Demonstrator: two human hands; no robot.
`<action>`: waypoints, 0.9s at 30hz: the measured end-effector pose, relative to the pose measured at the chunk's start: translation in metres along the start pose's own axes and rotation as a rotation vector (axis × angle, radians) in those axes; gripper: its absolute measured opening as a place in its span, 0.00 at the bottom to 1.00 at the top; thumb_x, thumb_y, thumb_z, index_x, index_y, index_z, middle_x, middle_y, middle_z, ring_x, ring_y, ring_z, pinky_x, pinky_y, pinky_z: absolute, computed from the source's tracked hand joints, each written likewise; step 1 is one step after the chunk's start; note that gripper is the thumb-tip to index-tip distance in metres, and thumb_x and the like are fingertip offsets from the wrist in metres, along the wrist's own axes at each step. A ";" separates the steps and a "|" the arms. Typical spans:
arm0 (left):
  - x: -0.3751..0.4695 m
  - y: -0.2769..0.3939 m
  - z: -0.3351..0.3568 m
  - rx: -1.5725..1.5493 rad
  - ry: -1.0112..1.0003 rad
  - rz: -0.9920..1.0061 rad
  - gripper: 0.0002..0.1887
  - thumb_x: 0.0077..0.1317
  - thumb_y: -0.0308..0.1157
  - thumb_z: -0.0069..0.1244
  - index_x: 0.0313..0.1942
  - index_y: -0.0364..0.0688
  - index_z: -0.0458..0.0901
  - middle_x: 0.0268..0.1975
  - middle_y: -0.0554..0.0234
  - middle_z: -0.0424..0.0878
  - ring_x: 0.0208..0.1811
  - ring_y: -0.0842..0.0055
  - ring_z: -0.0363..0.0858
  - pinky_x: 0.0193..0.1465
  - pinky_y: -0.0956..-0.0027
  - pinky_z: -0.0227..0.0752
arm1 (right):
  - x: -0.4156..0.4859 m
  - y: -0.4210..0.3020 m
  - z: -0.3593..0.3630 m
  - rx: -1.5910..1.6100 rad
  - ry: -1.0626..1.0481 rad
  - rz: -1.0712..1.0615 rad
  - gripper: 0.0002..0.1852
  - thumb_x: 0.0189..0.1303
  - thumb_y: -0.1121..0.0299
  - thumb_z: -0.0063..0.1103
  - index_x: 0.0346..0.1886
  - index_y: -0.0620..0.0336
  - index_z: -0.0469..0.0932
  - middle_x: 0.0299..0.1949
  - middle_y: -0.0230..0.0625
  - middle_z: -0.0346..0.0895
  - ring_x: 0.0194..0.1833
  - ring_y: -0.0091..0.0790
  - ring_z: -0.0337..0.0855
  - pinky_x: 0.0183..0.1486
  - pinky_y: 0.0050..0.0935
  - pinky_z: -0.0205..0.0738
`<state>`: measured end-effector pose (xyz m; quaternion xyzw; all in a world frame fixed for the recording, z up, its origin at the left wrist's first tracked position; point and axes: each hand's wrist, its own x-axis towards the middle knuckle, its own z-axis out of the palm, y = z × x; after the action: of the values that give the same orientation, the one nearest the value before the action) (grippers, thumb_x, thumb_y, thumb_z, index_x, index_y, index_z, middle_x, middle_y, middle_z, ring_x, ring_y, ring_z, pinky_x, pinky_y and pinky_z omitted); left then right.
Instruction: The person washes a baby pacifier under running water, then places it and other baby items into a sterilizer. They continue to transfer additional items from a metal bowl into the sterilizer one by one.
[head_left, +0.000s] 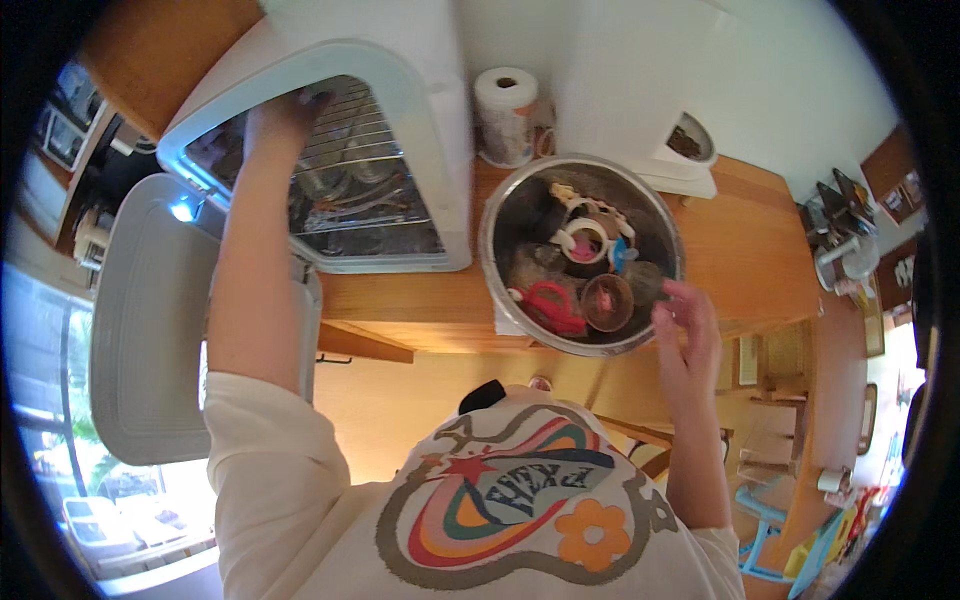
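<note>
My left hand reaches through the opening of a white cabinet-like appliance, above its wire rack; its fingers are dark and blurred, so whether they hold something cannot be told. Clear items lie on a lower rack. Beside the appliance stands a large stainless steel bowl with a red-handled item, a pinkish translucent cup, a blue piece and white ring-shaped parts. At the bowl's right rim is my right hand, its fingertips close to a clear, rounded container.
The appliance's door hangs open at the left. Behind the bowl stand a paper towel roll and a white dispenser-like unit on the wooden counter. A light blue frame is on the floor at the lower right.
</note>
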<state>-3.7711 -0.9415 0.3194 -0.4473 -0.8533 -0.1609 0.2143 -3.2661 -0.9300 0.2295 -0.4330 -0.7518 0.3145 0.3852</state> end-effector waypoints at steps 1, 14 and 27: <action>-0.006 0.001 -0.010 0.029 0.003 -0.009 0.31 0.63 0.49 0.60 0.62 0.45 0.76 0.64 0.48 0.76 0.64 0.53 0.75 0.65 0.55 0.71 | 0.010 -0.001 0.003 -0.013 -0.021 -0.019 0.13 0.65 0.74 0.59 0.53 0.60 0.76 0.43 0.40 0.78 0.42 0.34 0.80 0.46 0.29 0.74; -0.240 0.069 -0.059 -0.501 0.114 0.119 0.14 0.63 0.24 0.57 0.50 0.43 0.81 0.48 0.58 0.80 0.41 0.73 0.77 0.39 0.71 0.70 | 0.120 0.024 0.028 -0.471 -0.318 -0.247 0.07 0.58 0.75 0.60 0.40 0.58 0.79 0.38 0.42 0.79 0.39 0.45 0.82 0.42 0.41 0.77; -0.321 0.058 -0.051 -0.534 -0.089 -0.056 0.15 0.63 0.21 0.56 0.50 0.41 0.80 0.47 0.57 0.81 0.41 0.70 0.79 0.38 0.69 0.73 | 0.113 0.044 0.005 -1.080 -0.637 -0.327 0.15 0.45 0.62 0.75 0.38 0.53 0.86 0.44 0.35 0.80 0.53 0.42 0.76 0.55 0.45 0.67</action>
<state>-3.5486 -1.1567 0.2040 -0.4707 -0.8013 -0.3664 0.0463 -3.2898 -0.8114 0.2260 -0.3312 -0.9379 -0.0576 -0.0855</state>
